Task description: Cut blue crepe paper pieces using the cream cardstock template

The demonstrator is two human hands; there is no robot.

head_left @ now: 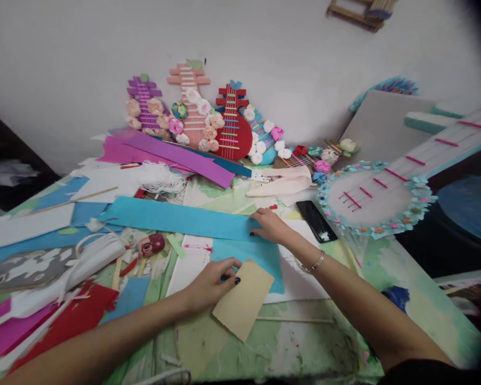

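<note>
Soft, muted light leaves shadows faint and blurry-edged. Around the phone (316,221) detail is fairly clear; far left and right of it, shapes stretch and soften, with black shading the right-hand corners.

Black phone (316,221) on paint-stained table (420,289); pale wall (84,69) behind.

Long strip (176,218) showing plain turquoise; small card (244,299) showing tan; tablecloth (420,289) showing mottled green and white.
</note>
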